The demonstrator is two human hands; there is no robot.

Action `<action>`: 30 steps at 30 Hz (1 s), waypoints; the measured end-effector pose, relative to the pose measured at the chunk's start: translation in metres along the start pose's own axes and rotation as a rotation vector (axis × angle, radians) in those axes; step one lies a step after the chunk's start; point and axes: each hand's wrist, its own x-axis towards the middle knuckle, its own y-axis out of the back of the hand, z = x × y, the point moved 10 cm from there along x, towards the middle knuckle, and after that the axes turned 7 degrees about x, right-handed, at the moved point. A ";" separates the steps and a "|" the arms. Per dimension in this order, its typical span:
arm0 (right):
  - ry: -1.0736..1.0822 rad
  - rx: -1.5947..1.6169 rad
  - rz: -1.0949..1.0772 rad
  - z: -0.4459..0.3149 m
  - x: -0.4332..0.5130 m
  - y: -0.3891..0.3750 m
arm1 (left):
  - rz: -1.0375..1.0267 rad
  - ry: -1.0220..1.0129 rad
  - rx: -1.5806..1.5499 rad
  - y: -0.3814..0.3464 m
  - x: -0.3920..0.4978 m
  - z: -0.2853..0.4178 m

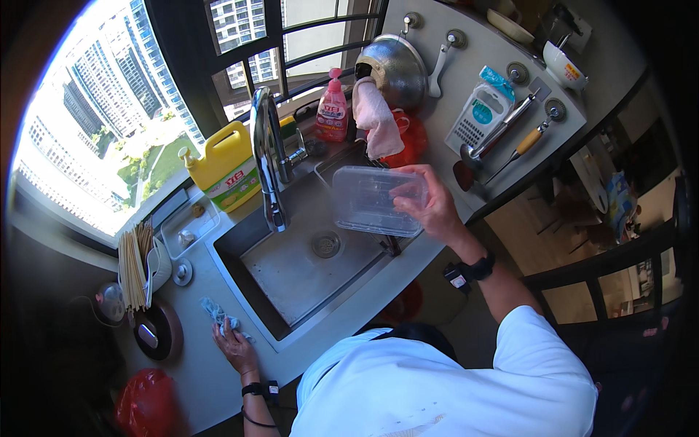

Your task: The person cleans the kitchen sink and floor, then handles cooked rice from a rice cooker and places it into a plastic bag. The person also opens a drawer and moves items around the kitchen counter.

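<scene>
My right hand point(434, 205) holds a clear plastic food container point(368, 202) by its right end, above the right part of the stainless steel sink point(295, 284). The container is see-through, and nothing shows inside it. On the counter left of the sink, my left hand point(236, 347) has its fingers on a crumpled blue-and-white cloth point(215, 311). Part of that cloth is hidden under the fingers. A chrome faucet point(265, 158) rises at the sink's back edge, its spout over the basin.
Behind the sink stand a yellow detergent jug point(232, 164) and a pink pump bottle point(332, 112). A pink towel point(377, 117) hangs near a metal colander point(401, 68). Chopsticks point(134, 267), a clear tray point(191, 226) and a red plastic bag point(146, 401) occupy the left side. Utensils hang at right.
</scene>
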 end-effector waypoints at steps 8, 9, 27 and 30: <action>-0.039 -0.592 0.357 0.050 -0.074 -0.002 | 0.018 -0.053 0.019 -0.001 0.001 0.000; -0.180 -0.534 0.443 0.057 -0.090 0.004 | 0.000 -0.043 0.009 -0.003 0.002 -0.001; -0.478 0.362 0.946 0.080 -0.386 -0.019 | 0.191 -0.537 -0.539 -0.008 0.031 0.003; -0.537 0.539 1.045 0.080 -0.489 -0.007 | -0.011 -0.545 -0.769 -0.013 0.014 0.057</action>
